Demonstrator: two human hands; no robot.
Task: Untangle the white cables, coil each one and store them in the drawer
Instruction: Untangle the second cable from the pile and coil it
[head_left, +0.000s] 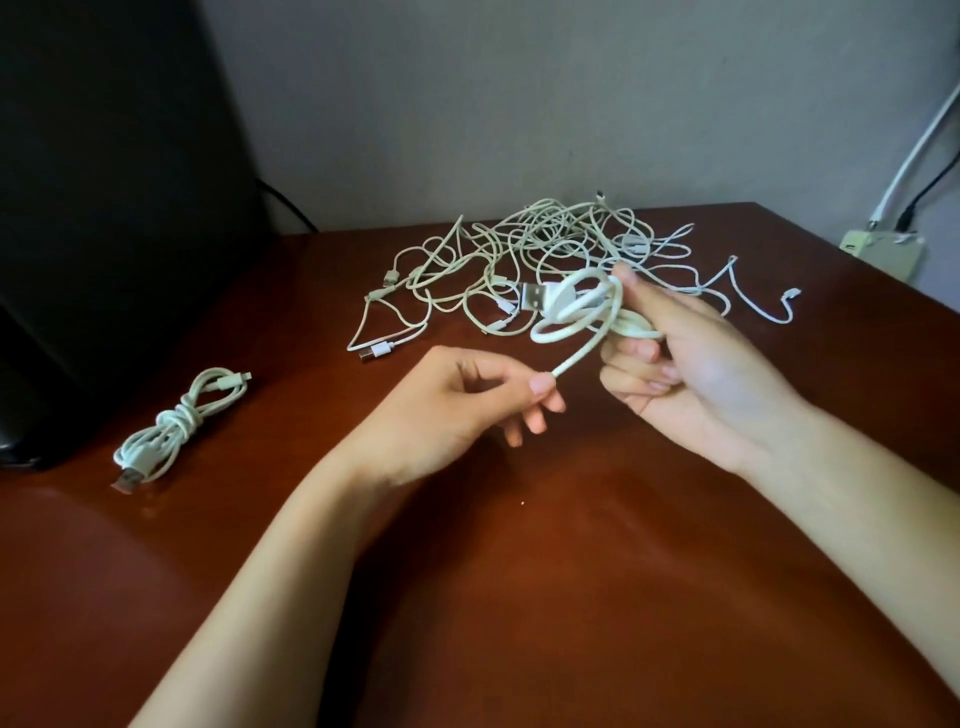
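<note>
My right hand (691, 374) grips a partly coiled white cable (576, 317) above the table, its loops and silver USB plug sticking out to the left. My left hand (467, 400) pinches the loose end of that same cable between thumb and forefinger, just below and left of the coil. Behind both hands a tangle of white cables (550, 260) lies spread on the table. A finished coiled white cable (176, 426), knotted round its middle, lies at the left of the table. No drawer is in view.
The dark reddish-brown table (519, 597) fills the foreground. A large black object (104, 208) stands at the far left against the wall. A pale power strip (883, 249) with cords plugged in sits off the table's back right corner.
</note>
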